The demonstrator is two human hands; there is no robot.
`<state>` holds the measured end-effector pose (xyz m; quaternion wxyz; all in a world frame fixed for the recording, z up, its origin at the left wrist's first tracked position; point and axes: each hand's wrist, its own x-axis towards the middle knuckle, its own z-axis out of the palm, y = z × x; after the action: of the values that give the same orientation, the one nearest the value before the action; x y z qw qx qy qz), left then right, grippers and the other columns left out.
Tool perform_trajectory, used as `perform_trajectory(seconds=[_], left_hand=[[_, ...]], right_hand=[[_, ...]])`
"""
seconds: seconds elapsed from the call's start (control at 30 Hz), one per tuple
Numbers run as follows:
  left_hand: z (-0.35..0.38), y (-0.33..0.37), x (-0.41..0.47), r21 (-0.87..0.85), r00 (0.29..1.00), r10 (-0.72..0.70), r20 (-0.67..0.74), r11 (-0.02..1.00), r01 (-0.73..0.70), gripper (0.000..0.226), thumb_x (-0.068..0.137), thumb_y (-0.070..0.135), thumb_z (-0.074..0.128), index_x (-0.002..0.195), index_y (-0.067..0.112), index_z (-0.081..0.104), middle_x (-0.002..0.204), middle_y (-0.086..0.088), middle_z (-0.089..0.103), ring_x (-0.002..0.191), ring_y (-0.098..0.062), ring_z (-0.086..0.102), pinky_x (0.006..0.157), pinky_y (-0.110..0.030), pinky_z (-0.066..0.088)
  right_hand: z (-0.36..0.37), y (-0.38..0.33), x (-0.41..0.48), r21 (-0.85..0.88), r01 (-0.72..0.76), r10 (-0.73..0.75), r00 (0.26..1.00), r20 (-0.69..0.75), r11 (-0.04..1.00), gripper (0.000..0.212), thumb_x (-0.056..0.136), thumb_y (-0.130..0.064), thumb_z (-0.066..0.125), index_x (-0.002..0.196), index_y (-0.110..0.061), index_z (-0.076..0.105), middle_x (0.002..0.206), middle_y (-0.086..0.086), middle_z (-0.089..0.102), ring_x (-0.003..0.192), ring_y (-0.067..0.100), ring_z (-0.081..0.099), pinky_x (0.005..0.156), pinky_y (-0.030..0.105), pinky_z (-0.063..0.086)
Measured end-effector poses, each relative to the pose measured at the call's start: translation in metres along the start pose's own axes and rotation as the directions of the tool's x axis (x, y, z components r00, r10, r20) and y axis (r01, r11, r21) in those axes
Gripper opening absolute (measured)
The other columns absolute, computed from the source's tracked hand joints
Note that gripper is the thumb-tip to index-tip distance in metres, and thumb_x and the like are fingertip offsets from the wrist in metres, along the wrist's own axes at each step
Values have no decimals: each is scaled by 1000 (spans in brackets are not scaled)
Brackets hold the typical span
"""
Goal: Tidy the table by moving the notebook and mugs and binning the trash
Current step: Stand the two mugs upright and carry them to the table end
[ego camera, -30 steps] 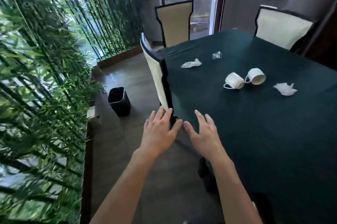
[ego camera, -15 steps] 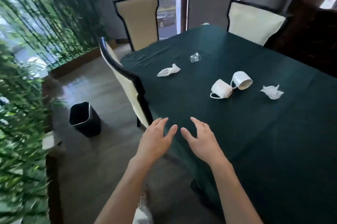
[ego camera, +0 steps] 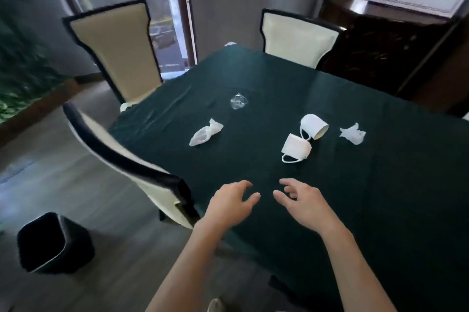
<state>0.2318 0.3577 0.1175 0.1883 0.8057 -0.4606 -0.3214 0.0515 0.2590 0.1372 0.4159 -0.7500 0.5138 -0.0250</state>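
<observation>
A person's view looking down over a dining table (ego camera: 355, 210) covered in a dark green cloth, with both bare forearms reaching forward from the bottom of the frame. The left hand (ego camera: 229, 206) and right hand (ego camera: 305, 203) hover side by side above the near edge of the table, palms down, fingers loosely spread and slightly curled — both empty, touching nothing. Further across the cloth lie two white mugs, both tipped on their sides and touching: the nearer mug (ego camera: 295, 147) with its handle toward the viewer, the farther mug (ego camera: 314, 126) with its mouth facing right. Trash is scattered around them: a crumpled white tissue (ego camera: 353, 134) just right of the mugs, a crumpled white wrapper (ego camera: 206, 132) well to their left, and a small clear plastic scrap (ego camera: 238, 101) beyond that. A black bin (ego camera: 54, 243) stands on the floor at lower left, behind a cream chair (ego camera: 127, 167) pushed against the table. No notebook is visible. Nothing appears tidied yet; the likely step is the first reach. A sound approach would be to gather the light scraps with the left hand, nearest the bin, and lift each mug by its handle — separately, as they lean together and could roll or clink.
</observation>
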Motion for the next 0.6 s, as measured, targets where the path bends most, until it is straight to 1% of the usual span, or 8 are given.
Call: perform_trajectory(seconds=[0.13, 0.23, 0.3, 0.33, 0.4, 0.43, 0.53, 0.6], left_hand=[[0, 14, 44, -56, 994, 53, 98, 997, -48, 50, 98, 54, 58, 140, 27, 62, 134, 4, 70, 122, -18, 65, 106, -35, 51], [9, 29, 77, -108, 987, 63, 148, 993, -47, 49, 97, 55, 59, 138, 27, 64, 130, 5, 71, 117, -16, 67, 103, -37, 54], [15, 40, 99, -162, 983, 59, 176, 986, -30, 46, 97, 54, 59, 134, 28, 66, 125, 7, 72, 113, -15, 68, 98, -37, 57], [19, 46, 111, -193, 981, 50, 189, 981, -13, 43, 98, 54, 59, 131, 28, 68, 121, 7, 73, 110, -13, 68, 93, -34, 58], [27, 57, 136, -266, 977, 12, 215, 963, 47, 38, 99, 54, 58, 124, 30, 71, 115, 8, 74, 101, -8, 68, 82, -25, 56], [32, 63, 148, -315, 974, -19, 225, 945, 92, 35, 99, 55, 57, 120, 31, 73, 113, 8, 74, 96, -7, 68, 80, -24, 55], [46, 76, 184, -485, 957, -139, 253, 838, 250, 26, 101, 51, 57, 110, 32, 71, 112, 3, 75, 91, -13, 71, 85, -31, 57], [55, 82, 206, -563, 937, -226, 266, 753, 341, 29, 103, 50, 55, 115, 29, 70, 116, 3, 74, 98, -17, 74, 85, -32, 58]], right_hand=[[-20, 10, 27, -10, -82, 82, 995, -56, 997, 54, 94, -52, 63, 144, -33, 54, 138, -1, 63, 125, 15, 60, 105, 35, 49], [-38, 24, 55, -14, -118, 117, 990, -79, 993, 54, 94, -52, 63, 144, -32, 55, 138, 0, 63, 127, 18, 60, 106, 36, 49], [-50, 33, 80, -33, -123, 120, 988, -95, 992, 55, 95, -50, 62, 145, -29, 55, 140, 2, 62, 129, 20, 59, 106, 36, 48], [-56, 38, 95, -51, -116, 110, 988, -109, 992, 55, 96, -49, 62, 145, -27, 55, 141, 4, 62, 129, 21, 58, 107, 37, 48], [-67, 46, 125, -83, -95, 83, 987, -138, 992, 53, 96, -45, 61, 144, -23, 57, 141, 6, 61, 128, 24, 58, 106, 38, 47], [-72, 50, 140, -86, -84, 70, 986, -149, 993, 51, 97, -43, 61, 143, -21, 58, 140, 7, 62, 126, 25, 59, 105, 38, 47], [-80, 62, 182, -73, -59, 47, 986, -163, 996, 48, 97, -38, 62, 140, -19, 60, 139, 7, 61, 126, 26, 58, 106, 37, 45], [-81, 68, 210, -84, -37, 22, 985, -174, 996, 48, 96, -35, 63, 141, -18, 59, 142, 7, 59, 128, 27, 56, 106, 36, 43]])
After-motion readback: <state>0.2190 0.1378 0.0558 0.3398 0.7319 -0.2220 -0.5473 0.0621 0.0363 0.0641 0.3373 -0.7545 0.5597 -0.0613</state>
